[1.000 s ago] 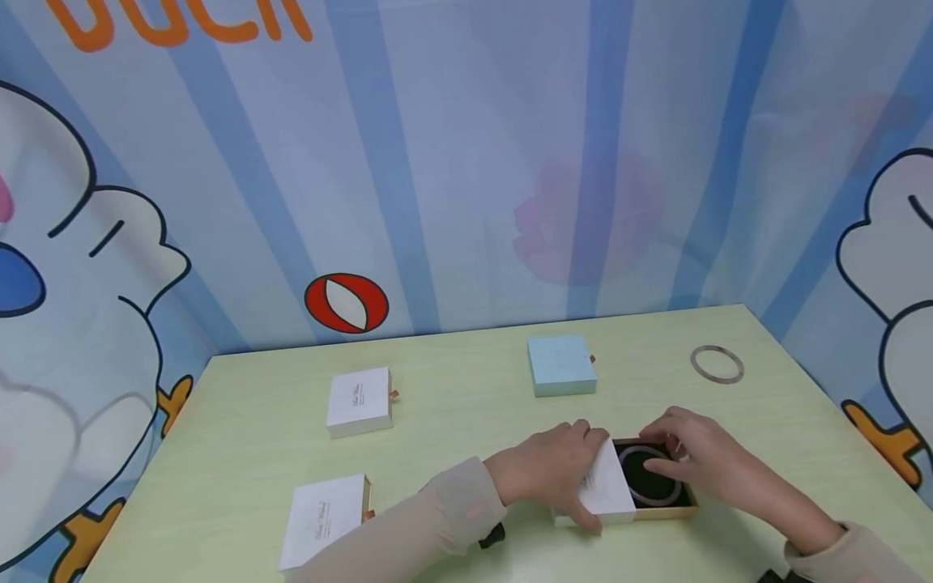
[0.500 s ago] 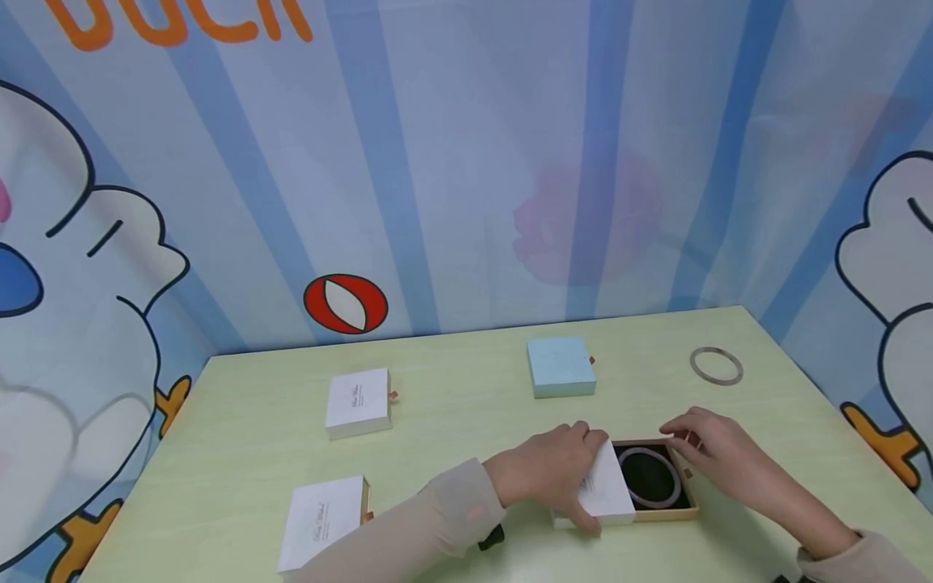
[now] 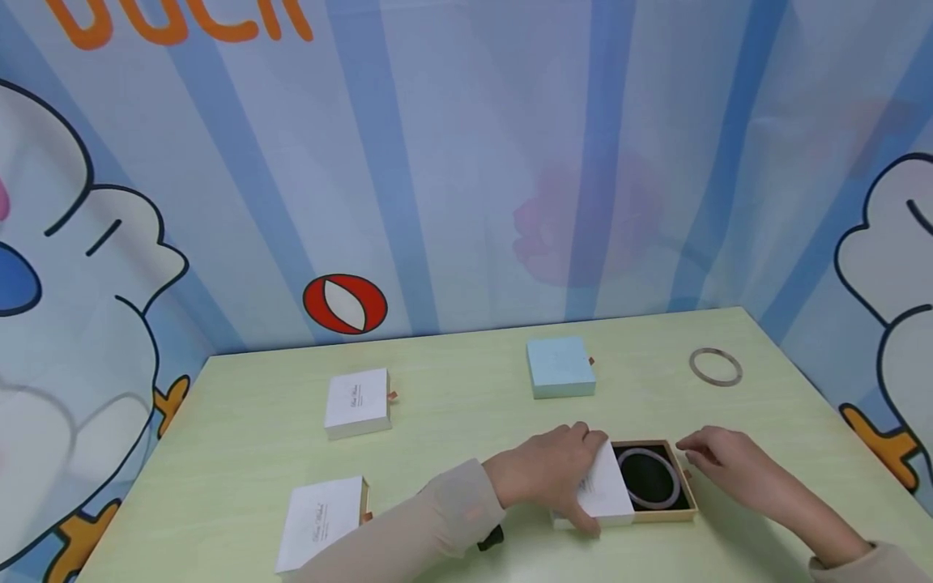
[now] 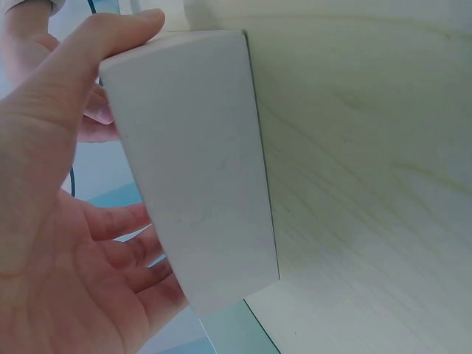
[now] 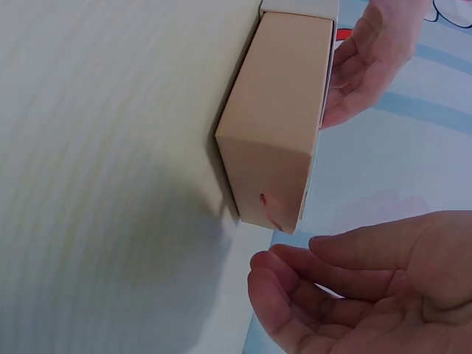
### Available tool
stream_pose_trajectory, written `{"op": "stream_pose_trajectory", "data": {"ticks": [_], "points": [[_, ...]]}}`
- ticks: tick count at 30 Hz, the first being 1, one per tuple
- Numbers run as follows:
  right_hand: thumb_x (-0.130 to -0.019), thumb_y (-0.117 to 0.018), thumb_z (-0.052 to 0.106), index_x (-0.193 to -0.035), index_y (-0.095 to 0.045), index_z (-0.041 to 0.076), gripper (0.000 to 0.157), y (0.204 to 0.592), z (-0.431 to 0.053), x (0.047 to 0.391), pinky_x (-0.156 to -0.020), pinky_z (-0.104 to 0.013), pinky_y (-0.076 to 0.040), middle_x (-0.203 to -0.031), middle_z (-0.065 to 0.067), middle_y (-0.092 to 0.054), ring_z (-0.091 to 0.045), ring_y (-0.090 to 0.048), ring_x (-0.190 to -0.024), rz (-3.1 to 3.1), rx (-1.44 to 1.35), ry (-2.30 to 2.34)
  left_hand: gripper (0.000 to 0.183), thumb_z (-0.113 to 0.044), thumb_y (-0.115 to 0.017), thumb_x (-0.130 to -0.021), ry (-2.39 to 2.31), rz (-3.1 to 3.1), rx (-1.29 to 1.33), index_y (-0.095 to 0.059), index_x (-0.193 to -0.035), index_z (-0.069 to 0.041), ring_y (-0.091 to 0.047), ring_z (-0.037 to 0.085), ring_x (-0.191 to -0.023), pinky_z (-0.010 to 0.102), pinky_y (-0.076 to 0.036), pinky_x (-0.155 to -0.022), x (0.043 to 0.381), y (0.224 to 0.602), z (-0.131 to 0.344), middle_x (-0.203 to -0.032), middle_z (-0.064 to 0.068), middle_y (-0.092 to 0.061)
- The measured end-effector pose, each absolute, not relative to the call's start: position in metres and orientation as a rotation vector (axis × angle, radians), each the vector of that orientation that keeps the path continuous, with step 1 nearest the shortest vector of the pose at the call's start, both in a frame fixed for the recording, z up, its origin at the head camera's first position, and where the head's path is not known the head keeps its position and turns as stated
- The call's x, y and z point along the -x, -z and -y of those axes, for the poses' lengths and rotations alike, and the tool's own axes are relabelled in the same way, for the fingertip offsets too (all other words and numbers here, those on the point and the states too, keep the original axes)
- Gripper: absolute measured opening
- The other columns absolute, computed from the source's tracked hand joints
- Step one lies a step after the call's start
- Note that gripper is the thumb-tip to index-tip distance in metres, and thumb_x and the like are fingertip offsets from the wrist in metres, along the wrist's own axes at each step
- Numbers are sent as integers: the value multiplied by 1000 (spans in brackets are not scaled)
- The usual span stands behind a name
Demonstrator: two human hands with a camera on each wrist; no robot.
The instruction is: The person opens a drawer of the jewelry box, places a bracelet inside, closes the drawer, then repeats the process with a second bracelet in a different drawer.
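My left hand (image 3: 543, 470) spans the white sleeve (image 3: 611, 495) of a drawer box on the table, thumb on the near side, fingers on the far side. In the left wrist view the thumb lies over one edge of that sleeve (image 4: 192, 169). The tan drawer (image 5: 273, 96) stands pulled out to the right. On its black lining lies a pale bangle (image 3: 660, 505). My right hand (image 3: 736, 461) hovers just right of the drawer, fingers loosely bent with nothing between them. Its fingertips are close to the drawer's small ribbon tab (image 5: 269, 210).
A second bangle (image 3: 694, 368) lies at the back right of the table (image 3: 452, 389). A light blue box (image 3: 561, 367) stands at the back. Two more white boxes, one further back (image 3: 357, 402) and one nearer (image 3: 324, 522), are on the left. A printed curtain (image 3: 466, 162) hangs behind.
My right hand has drawn back from over the bangle in the drawer to a spot right of the box. The left hand has kept its hold on the sleeve.
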State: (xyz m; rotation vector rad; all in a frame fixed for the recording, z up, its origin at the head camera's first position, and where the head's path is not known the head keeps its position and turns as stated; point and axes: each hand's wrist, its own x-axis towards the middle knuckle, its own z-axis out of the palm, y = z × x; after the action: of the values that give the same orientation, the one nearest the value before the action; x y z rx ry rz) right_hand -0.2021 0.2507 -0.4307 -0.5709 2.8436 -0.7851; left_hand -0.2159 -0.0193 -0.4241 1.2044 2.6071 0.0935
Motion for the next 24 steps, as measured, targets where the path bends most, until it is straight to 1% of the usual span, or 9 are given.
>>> {"op": "stream_pose_trajectory", "data": {"ticks": [2,6,14,20,24], "points": [[-93,-59,-7,-100,-68,-13,12,432,-252,203,-66,-33,-54,-90,-11,-68,-25,-64,-81,-2829,586,798,105,-64,-83,-68,-95,-2609,-1198,-37,-147,-12,-48,7,-94,18,-47,-80,216,424,20,-119,-3,-51],[-92,-61,-7,-98,-68,-12,11,435,-253,202,-67,-32,-54,-89,-10,-69,-23,-65,-81,-2795,586,824,104,-64,-83,-68,-101,-2608,-1199,-38,-147,-12,-48,7,-93,18,-46,-80,215,423,20,-119,-3,-51],[-93,-63,-4,-96,-69,-11,10,438,-253,203,-59,-26,-50,-85,-5,-69,-9,-58,-72,-2709,551,890,104,-64,-83,-69,-101,-2610,-1229,-38,-146,-11,-47,7,-92,17,-46,-79,217,427,19,-118,-2,-51],[-92,-63,-5,-93,-70,-10,8,438,-253,203,-56,-26,-47,-81,-3,-67,-6,-53,-66,-2670,565,915,103,-64,-82,-70,-94,-2612,-1226,-38,-146,-11,-47,7,-93,16,-45,-80,217,427,19,-119,-3,-51],[-92,-63,-6,-91,-70,-8,8,438,-253,203,-55,-25,-45,-76,0,-64,-5,-49,-62,-2658,587,913,103,-64,-82,-70,-94,-2611,-1211,-38,-146,-11,-47,7,-94,17,-45,-82,216,426,19,-120,-3,-51]]}}
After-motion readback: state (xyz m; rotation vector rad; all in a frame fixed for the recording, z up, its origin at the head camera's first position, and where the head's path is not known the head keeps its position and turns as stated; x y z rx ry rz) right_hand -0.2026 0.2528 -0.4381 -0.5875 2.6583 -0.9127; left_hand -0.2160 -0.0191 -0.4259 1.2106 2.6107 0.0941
